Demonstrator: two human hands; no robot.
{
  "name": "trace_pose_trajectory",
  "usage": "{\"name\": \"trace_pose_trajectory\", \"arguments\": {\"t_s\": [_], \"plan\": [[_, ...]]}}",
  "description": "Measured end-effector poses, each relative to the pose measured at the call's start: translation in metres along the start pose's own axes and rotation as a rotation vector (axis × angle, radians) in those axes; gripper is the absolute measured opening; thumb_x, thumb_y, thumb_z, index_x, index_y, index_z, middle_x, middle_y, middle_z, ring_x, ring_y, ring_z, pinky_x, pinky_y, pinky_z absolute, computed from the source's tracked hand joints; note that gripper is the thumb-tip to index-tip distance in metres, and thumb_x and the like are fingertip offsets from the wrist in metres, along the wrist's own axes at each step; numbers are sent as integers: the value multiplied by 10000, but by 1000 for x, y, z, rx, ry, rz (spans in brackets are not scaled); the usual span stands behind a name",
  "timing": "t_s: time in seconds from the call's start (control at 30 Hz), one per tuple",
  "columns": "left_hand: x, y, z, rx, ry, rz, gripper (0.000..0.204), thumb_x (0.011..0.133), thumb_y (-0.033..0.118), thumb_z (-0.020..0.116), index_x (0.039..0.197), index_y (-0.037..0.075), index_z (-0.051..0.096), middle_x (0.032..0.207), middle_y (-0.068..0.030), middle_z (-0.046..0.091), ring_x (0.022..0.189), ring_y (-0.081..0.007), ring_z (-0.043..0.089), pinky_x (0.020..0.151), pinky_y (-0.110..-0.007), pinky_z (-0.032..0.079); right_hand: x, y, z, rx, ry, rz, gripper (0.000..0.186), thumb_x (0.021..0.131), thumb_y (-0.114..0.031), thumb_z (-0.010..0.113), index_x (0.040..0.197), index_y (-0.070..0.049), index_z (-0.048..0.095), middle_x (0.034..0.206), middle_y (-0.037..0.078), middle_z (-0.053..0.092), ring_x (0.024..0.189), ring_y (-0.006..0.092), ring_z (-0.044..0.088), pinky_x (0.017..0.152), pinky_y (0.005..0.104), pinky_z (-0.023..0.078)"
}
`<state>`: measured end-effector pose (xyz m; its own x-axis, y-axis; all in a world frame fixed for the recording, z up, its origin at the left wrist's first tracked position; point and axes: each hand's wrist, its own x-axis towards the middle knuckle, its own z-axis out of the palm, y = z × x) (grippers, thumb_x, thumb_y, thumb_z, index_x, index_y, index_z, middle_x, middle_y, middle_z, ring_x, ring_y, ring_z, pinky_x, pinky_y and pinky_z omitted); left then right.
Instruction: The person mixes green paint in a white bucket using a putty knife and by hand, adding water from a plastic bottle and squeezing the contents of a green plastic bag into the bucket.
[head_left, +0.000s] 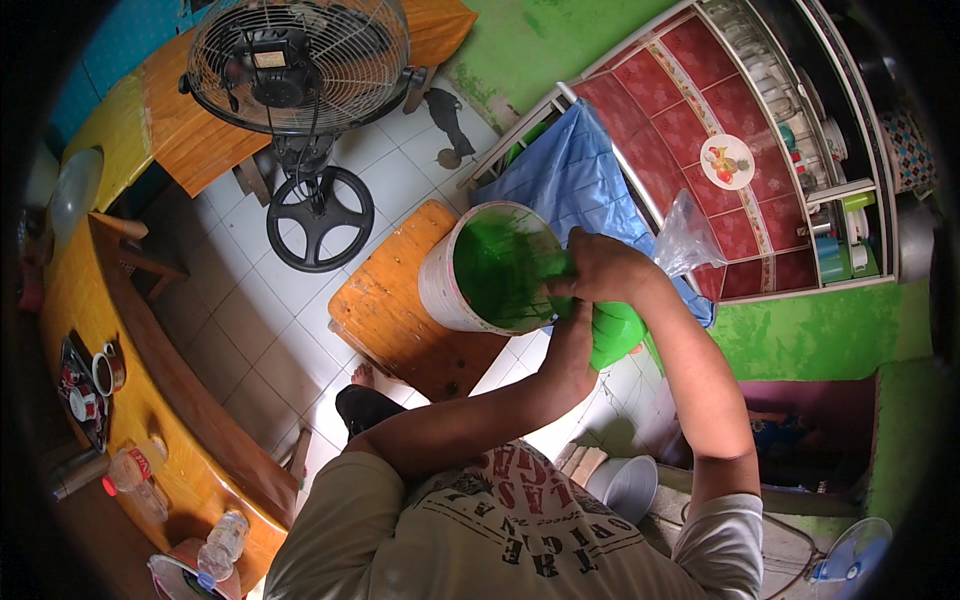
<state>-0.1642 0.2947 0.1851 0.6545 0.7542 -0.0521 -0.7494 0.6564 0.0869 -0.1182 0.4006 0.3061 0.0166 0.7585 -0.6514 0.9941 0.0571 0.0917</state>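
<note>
A white plastic bucket, its inside smeared with wet-looking green paint, stands with its mouth toward me on an orange wooden stool. At its right rim my left hand is closed around a bulging bright green plastic bag, which hangs below the wrist. My right hand sits just above, fingers bent and pinched at the bag's upper part by the rim. Clear crumpled plastic sticks out beyond my right wrist; whether it belongs to the same bag I cannot tell. My fingers partly hide the grip.
A black fan on a stand with a wheel-shaped base is ahead-left. A blue sheet drapes beside a red-tiled counter with dishes. Left, a curved wooden table bears plastic bottles. A grey basin lies behind right.
</note>
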Motion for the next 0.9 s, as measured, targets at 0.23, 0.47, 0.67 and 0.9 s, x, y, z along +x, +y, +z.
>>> {"name": "trace_pose_trajectory", "arguments": {"t_s": [0.23, 0.47, 0.67, 0.9], "plan": [[-7, 1, 7, -58, 94, -51, 500, 1086, 567, 392, 1324, 147, 523, 1183, -45, 654, 1021, -193, 684, 738, -437, 615, 1, -3, 7, 0, -43, 18, 895, 797, -517, 835, 1284, 159, 508, 1151, 317, 687, 1111, 427, 677, 942, 462, 540], [-7, 7, 8, -25, 67, -27, 491, 1098, 541, 371, 1368, 153, 508, 1265, -51, 636, 1097, -211, 665, 798, -474, 603, 2, -3, 4, 2, -11, -9, 889, 796, -512, 837, 1279, 159, 511, 1138, 321, 689, 1094, 433, 683, 938, 464, 541], [-7, 3, 8, -50, 118, -59, 495, 1097, 549, 366, 1346, 149, 517, 1206, -50, 654, 1045, -204, 683, 755, -452, 618, 2, -4, 5, 3, -29, 1, 889, 793, -514, 838, 1275, 157, 512, 1133, 329, 686, 1093, 436, 683, 933, 470, 541], [-3, 0, -3, -17, -8, -26, 511, 1112, 529, 321, 1366, 133, 520, 1247, -63, 658, 1086, -224, 678, 776, -462, 615, 2, -2, 7, 2, -2, -19, 875, 799, -504, 832, 1263, 168, 518, 1127, 328, 688, 1086, 433, 686, 924, 466, 548]]}}
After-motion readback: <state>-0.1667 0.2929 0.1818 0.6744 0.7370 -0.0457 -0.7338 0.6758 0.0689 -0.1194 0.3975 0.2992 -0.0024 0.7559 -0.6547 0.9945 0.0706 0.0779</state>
